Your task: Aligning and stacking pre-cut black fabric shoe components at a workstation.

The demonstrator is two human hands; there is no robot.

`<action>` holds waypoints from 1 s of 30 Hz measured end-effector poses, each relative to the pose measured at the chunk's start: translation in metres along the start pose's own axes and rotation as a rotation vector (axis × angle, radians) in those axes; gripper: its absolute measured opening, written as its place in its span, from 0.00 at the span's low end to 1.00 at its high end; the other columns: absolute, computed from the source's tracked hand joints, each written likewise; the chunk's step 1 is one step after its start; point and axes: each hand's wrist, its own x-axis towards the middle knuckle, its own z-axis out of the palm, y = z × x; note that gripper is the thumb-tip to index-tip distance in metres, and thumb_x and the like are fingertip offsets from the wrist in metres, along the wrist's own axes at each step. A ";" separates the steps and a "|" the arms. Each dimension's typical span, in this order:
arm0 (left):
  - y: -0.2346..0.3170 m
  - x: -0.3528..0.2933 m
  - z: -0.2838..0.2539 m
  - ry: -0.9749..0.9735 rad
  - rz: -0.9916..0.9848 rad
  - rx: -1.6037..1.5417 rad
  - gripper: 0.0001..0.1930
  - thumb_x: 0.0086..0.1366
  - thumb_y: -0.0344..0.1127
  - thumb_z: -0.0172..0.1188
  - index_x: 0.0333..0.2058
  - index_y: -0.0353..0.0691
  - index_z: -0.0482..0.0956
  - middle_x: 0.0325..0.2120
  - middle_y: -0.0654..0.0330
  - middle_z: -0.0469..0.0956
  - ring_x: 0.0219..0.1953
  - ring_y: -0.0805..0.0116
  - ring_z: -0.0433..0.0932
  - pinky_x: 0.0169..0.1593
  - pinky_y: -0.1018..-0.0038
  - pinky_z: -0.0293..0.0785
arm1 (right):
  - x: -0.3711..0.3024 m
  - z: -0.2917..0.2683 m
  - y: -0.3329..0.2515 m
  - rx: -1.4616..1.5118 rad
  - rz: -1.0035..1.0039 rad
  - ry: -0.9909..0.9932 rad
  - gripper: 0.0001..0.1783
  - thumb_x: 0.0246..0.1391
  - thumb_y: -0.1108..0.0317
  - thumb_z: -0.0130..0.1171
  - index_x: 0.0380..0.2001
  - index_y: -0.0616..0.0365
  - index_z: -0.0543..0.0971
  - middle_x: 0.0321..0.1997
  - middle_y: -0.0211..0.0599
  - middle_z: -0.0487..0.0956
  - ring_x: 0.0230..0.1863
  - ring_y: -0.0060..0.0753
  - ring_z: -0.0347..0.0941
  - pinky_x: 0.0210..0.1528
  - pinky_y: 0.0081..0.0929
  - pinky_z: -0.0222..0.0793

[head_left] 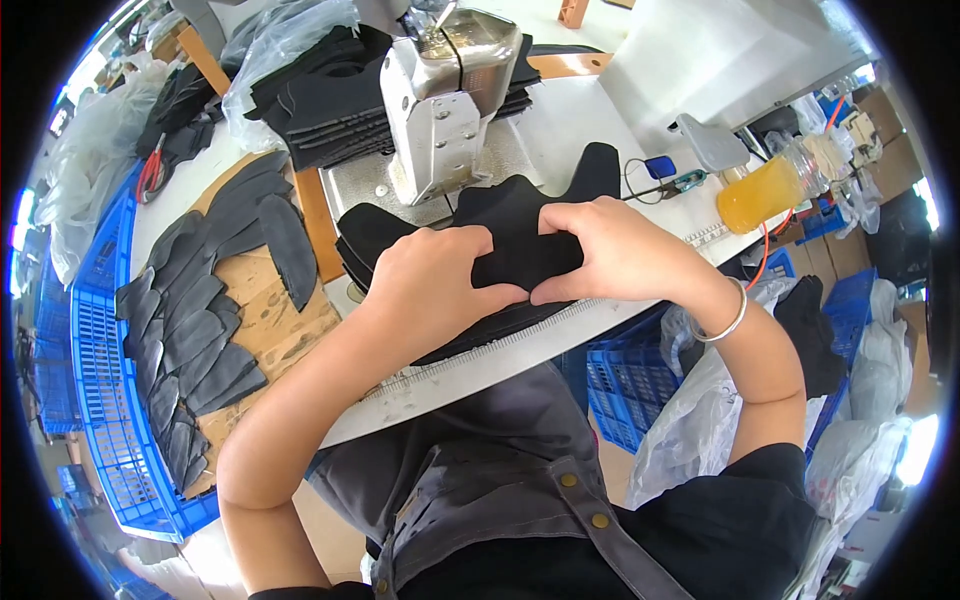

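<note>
Cutouts (pixel 190 320) are spread on cardboard (pixel 285 320) beside a blue crate (pixel 100 350). The black piece (pixel 515 240), just before the machine (pixel 440 130), is touched by the left hand (pixel 430 275) and right hand (pixel 610 250), fingers and thumbs parted, thumb tips nearly meeting. A jar (pixel 760 197) is seen farther right.

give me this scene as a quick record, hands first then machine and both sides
left hand: on black piece, thumb tip close to the right thumb
right hand: on the same piece; bracelet on wrist
machine: just beyond the piece; black stack behind it, to the left
left side: black cutouts on cardboard; blue crate; red-handled scissors
right side: jar of yellow liquid
</note>
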 end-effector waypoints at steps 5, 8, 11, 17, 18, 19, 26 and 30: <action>-0.003 -0.005 -0.020 -0.100 -0.024 0.038 0.22 0.50 0.47 0.69 0.21 0.34 0.70 0.16 0.53 0.74 0.20 0.57 0.75 0.25 0.67 0.67 | 0.004 0.000 -0.007 -0.103 0.028 -0.010 0.27 0.33 0.55 0.74 0.30 0.63 0.73 0.23 0.50 0.75 0.26 0.52 0.73 0.29 0.37 0.65; -0.008 -0.007 -0.029 -0.173 -0.025 -0.021 0.21 0.52 0.44 0.69 0.19 0.34 0.69 0.15 0.54 0.73 0.19 0.59 0.74 0.24 0.68 0.65 | 0.004 0.001 -0.004 -0.114 -0.005 0.027 0.27 0.33 0.56 0.74 0.30 0.64 0.73 0.24 0.50 0.75 0.27 0.54 0.72 0.29 0.38 0.64; -0.014 -0.010 -0.026 -0.151 0.020 -0.040 0.20 0.52 0.43 0.69 0.19 0.34 0.69 0.13 0.55 0.72 0.18 0.60 0.73 0.23 0.69 0.65 | 0.004 0.001 -0.006 -0.150 0.004 0.040 0.27 0.32 0.56 0.74 0.29 0.64 0.73 0.25 0.49 0.75 0.27 0.53 0.72 0.30 0.37 0.65; -0.019 -0.012 -0.022 -0.105 0.059 -0.042 0.20 0.52 0.44 0.69 0.19 0.35 0.70 0.13 0.56 0.72 0.18 0.59 0.73 0.23 0.69 0.65 | 0.007 -0.006 -0.017 -0.116 0.106 -0.040 0.28 0.32 0.56 0.74 0.32 0.66 0.74 0.28 0.52 0.77 0.32 0.53 0.74 0.35 0.37 0.68; -0.017 -0.012 -0.023 -0.118 0.042 -0.030 0.20 0.52 0.44 0.69 0.18 0.36 0.70 0.12 0.56 0.72 0.18 0.58 0.73 0.23 0.68 0.65 | 0.008 -0.007 -0.019 -0.132 0.152 -0.088 0.31 0.33 0.53 0.73 0.35 0.67 0.77 0.31 0.54 0.79 0.37 0.56 0.76 0.40 0.39 0.71; -0.016 -0.014 -0.024 -0.117 0.042 -0.031 0.20 0.52 0.44 0.69 0.18 0.36 0.70 0.12 0.56 0.72 0.18 0.58 0.73 0.23 0.68 0.65 | 0.007 -0.004 -0.016 -0.133 0.152 -0.090 0.31 0.33 0.53 0.73 0.35 0.67 0.77 0.31 0.54 0.79 0.37 0.56 0.76 0.40 0.39 0.71; 0.011 -0.047 0.005 0.280 0.091 0.353 0.21 0.49 0.37 0.67 0.41 0.39 0.73 0.40 0.54 0.74 0.40 0.55 0.74 0.39 0.65 0.68 | 0.004 -0.002 -0.014 -0.193 0.066 -0.008 0.29 0.33 0.53 0.73 0.32 0.64 0.75 0.27 0.50 0.78 0.32 0.52 0.76 0.35 0.38 0.69; 0.022 -0.059 0.046 0.325 0.285 0.407 0.40 0.46 0.42 0.66 0.58 0.34 0.65 0.61 0.51 0.61 0.63 0.55 0.60 0.63 0.59 0.56 | 0.000 0.000 -0.016 -0.334 0.088 0.040 0.31 0.37 0.47 0.70 0.34 0.64 0.77 0.28 0.50 0.79 0.34 0.52 0.78 0.36 0.40 0.72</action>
